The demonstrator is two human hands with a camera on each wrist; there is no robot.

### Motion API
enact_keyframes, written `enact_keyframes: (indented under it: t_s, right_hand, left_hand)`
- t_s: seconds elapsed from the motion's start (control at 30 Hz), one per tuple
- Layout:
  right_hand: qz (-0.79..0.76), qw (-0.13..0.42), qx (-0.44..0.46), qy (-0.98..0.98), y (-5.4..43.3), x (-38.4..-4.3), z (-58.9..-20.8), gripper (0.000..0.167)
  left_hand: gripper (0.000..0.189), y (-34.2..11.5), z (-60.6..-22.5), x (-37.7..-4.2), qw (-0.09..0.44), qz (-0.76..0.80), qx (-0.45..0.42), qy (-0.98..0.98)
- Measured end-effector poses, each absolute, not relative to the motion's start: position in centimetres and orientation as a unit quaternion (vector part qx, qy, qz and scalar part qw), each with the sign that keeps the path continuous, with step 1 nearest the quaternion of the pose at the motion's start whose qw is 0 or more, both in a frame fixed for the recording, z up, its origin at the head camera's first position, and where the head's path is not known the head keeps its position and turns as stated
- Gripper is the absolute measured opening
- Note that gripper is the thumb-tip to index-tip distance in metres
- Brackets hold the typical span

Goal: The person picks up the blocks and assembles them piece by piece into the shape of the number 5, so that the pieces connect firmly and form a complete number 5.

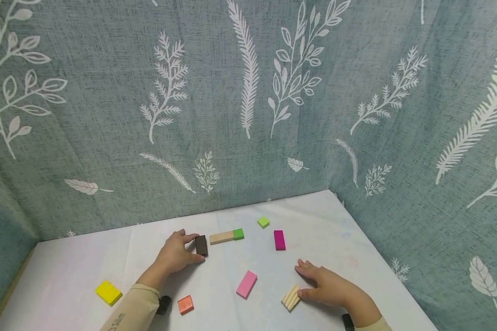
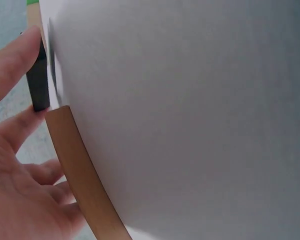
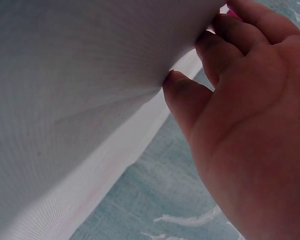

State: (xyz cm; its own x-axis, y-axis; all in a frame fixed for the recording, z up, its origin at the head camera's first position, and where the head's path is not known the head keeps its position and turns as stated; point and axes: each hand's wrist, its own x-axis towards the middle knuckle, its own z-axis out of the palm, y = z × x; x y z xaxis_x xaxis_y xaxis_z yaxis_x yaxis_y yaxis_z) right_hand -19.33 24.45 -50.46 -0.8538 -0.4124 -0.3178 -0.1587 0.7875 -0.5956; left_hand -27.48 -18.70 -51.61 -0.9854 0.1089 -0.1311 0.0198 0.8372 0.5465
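I see the left hand [image 1: 176, 252] pinch a dark block [image 1: 201, 246], tan block [image 1: 221, 237] at its two o'clock. The right hand [image 1: 329, 286] has fingers spread beside a ribbed block [image 1: 290, 299].

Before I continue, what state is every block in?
Dark brown rectangular block: pinched by left hand
Long tan wooden-looking block: touching green square block
Green block: touching tan block
Yellow rectangular block: lying apart
Orange square block: lying apart
Pink rectangular block: lying apart
Magenta rectangular block: lying apart
Lime square block: lying apart
Cream ridged block: lying at right hand, contact unclear
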Motion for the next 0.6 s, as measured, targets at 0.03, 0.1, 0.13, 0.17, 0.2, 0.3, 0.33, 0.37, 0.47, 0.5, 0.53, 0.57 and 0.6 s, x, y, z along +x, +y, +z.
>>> enact_keyframes:
  t_s: [0.03, 0.1, 0.13, 0.17, 0.2, 0.3, 0.33, 0.37, 0.47, 0.5, 0.53, 0.57, 0.6]
  right_hand:
    - [-0.286, 0.222, -0.155, 0.919, 24.4, -19.3, -50.4, 0.077]
    - [-0.287, 0.224, -0.154, 0.918, 24.4, -19.3, -50.4, 0.076]
    - [-0.288, 0.224, -0.154, 0.918, 24.5, -19.3, -50.5, 0.076]
    - [-0.287, 0.224, -0.155, 0.918, 24.5, -19.4, -50.5, 0.076]
    - [-0.287, 0.224, -0.156, 0.918, 24.5, -19.4, -50.5, 0.076]
    - [-0.286, 0.223, -0.157, 0.918, 24.5, -19.4, -50.5, 0.076]
    - [-0.286, 0.223, -0.157, 0.919, 24.6, -19.4, -50.5, 0.077]
    - [-0.285, 0.223, -0.157, 0.919, 24.6, -19.4, -50.5, 0.077]
    - [-0.284, 0.223, -0.155, 0.919, 24.6, -19.5, -50.6, 0.077]
    - [-0.283, 0.223, -0.155, 0.920, 24.6, -19.5, -50.6, 0.077]
    - [-0.283, 0.223, -0.155, 0.920, 24.6, -19.5, -50.6, 0.077]
    - [-0.283, 0.223, -0.156, 0.920, 24.6, -19.5, -50.7, 0.077]
    - [-0.283, 0.223, -0.156, 0.920, 24.6, -19.5, -50.7, 0.077]
  left_hand:
    - [0.084, -18.6, -51.6, -27.5, 0.078, 0.281, 0.033, 0.956]
    - [0.085, -18.4, -51.6, -27.5, 0.075, 0.275, 0.032, 0.958]
    - [0.084, -18.3, -51.7, -27.5, 0.075, 0.274, 0.033, 0.958]
    - [0.083, -18.2, -51.6, -27.5, 0.074, 0.272, 0.033, 0.959]
    - [0.083, -18.1, -51.6, -27.5, 0.073, 0.269, 0.034, 0.960]
    - [0.082, -17.9, -51.6, -27.5, 0.075, 0.259, 0.031, 0.963]
    - [0.082, -17.8, -51.6, -27.5, 0.076, 0.257, 0.029, 0.963]
    - [0.082, -17.7, -51.5, -27.5, 0.077, 0.255, 0.028, 0.964]
    - [0.081, -17.6, -51.5, -27.5, 0.078, 0.251, 0.026, 0.965]
    - [0.081, -17.6, -51.5, -27.5, 0.076, 0.250, 0.026, 0.965]
    - [0.081, -17.5, -51.6, -27.6, 0.075, 0.248, 0.027, 0.965]
    - [0.081, -17.5, -51.6, -27.6, 0.075, 0.246, 0.028, 0.966]
    - [0.081, -17.5, -51.7, -27.7, 0.074, 0.245, 0.029, 0.966]
